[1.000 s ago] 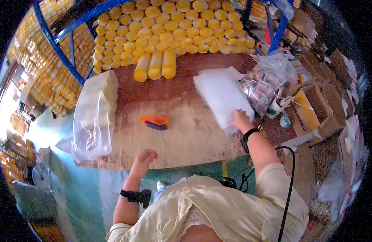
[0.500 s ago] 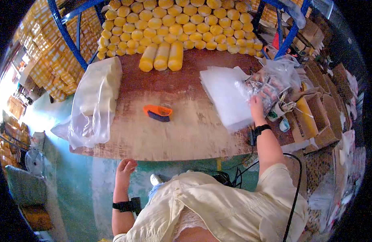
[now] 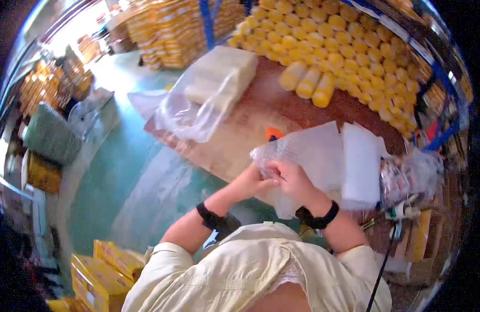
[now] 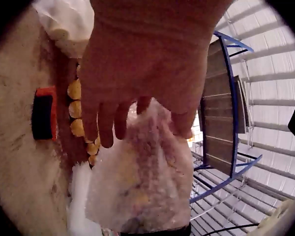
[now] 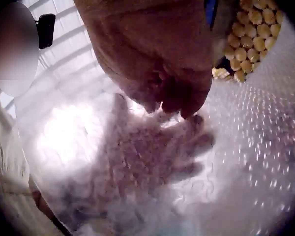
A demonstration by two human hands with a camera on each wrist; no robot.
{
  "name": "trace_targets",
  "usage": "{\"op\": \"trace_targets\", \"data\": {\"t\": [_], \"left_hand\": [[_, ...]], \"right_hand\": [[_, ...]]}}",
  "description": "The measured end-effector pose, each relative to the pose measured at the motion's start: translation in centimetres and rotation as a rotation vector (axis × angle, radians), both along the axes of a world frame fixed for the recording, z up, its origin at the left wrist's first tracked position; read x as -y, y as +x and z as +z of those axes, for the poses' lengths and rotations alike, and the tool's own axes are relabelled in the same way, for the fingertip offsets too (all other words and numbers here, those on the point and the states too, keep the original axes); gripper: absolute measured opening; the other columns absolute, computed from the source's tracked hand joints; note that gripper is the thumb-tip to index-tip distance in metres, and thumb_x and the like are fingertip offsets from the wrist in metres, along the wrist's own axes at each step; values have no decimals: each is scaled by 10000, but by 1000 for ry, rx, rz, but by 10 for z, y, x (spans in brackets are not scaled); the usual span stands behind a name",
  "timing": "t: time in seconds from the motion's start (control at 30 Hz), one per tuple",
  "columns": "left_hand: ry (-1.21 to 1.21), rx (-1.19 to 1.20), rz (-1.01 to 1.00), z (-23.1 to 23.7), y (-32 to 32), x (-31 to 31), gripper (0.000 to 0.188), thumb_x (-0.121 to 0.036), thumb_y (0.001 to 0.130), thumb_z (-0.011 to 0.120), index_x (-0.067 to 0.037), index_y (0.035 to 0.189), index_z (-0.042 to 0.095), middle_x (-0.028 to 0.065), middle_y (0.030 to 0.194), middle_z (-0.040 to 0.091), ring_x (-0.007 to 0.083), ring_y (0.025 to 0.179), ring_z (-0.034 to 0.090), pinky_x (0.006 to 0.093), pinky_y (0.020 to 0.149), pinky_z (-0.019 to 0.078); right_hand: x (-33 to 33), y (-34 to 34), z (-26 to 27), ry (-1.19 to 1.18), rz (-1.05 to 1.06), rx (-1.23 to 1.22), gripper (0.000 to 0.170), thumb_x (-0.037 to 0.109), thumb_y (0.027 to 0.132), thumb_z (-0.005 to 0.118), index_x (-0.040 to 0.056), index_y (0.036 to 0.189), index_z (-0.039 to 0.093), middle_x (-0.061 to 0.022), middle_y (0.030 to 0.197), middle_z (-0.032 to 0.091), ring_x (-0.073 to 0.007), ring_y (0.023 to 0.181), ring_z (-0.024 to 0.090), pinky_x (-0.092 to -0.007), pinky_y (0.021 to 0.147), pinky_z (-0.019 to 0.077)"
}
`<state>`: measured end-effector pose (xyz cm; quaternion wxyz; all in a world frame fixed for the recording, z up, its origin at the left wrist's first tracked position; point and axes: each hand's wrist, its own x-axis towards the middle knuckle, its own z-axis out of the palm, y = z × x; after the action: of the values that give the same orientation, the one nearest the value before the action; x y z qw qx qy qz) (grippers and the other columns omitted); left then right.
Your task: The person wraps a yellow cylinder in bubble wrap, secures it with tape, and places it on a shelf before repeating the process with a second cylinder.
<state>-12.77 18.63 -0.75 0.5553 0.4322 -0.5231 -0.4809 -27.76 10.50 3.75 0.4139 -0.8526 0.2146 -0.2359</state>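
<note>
In the head view, both hands meet at the near edge of a translucent sheet of bubble wrap [image 3: 315,153]. My right hand [image 3: 297,182] pinches its edge with curled fingers. My left hand [image 3: 249,183] grips the edge close beside it; in the left wrist view, the bubble wrap [image 4: 142,177] hangs between the fingers and thumb. Through the film in the right wrist view, the left hand [image 5: 152,152] shows as a blurred shape. Partly covered by the bubble wrap is an orange brush [image 3: 273,133] with dark bristles, lying on the table.
A white stack of sheets [image 3: 360,169] lies right of the hands, next to a clear bag of small packets [image 3: 406,179]. At the table's left stands a plastic-wrapped pale bundle [image 3: 224,78]. Three yellow rolls [image 3: 307,83] lie before a wall of yellow roll ends [image 3: 344,47].
My right hand has left the stack and come toward the body with bubble wrap. My left hand has risen to meet it. The head view has turned left.
</note>
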Motion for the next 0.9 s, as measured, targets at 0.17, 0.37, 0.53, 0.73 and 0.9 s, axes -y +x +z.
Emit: {"op": "trace_targets", "data": {"t": [0.17, 0.37, 0.53, 0.73, 0.9], "left_hand": [[248, -136, 269, -31, 30, -28, 297, -104, 731, 643, -6, 990, 536, 32, 828, 601, 142, 797, 561, 274, 724, 468], [32, 872, 1008, -43, 88, -69, 556, -149, 561, 724, -89, 1064, 495, 155, 1086, 512, 312, 1070, 463, 342, 898, 382], [-199, 1100, 744, 2, 133, -62, 409, -125, 616, 673, -87, 997, 531, 135, 1015, 523, 330, 1004, 474, 364, 859, 391], [-85, 810, 787, -53, 256, -98, 102, -82, 713, 577, -86, 814, 575, 95, 739, 572, 300, 688, 566, 378, 581, 458], [450, 1049, 839, -85, 340, -215, 82, -130, 742, 577, -110, 820, 596, 97, 745, 602, 293, 685, 582, 381, 583, 472]], "right_hand": [[-2, 31, -4, -70, -143, -41, 133, 59, 764, 551, 40, 893, 574, -143, 828, 568, -278, 767, 569, -320, 653, 458], [12, 91, -17, -479, -30, 89, 130, 44, 691, 546, 57, 820, 555, -113, 731, 513, -292, 682, 536, -366, 596, 452], [-14, 174, -25, -499, 445, 102, 130, 87, 695, 563, 48, 818, 555, -129, 728, 528, -311, 690, 539, -399, 634, 457], [16, 295, -5, -262, 271, 64, 203, 113, 793, 513, -13, 943, 565, -173, 915, 595, -313, 833, 578, -368, 725, 462], [107, 423, -105, 76, 171, -345, 275, 166, 821, 469, -43, 966, 573, -154, 872, 624, -229, 808, 581, -340, 740, 447]]}}
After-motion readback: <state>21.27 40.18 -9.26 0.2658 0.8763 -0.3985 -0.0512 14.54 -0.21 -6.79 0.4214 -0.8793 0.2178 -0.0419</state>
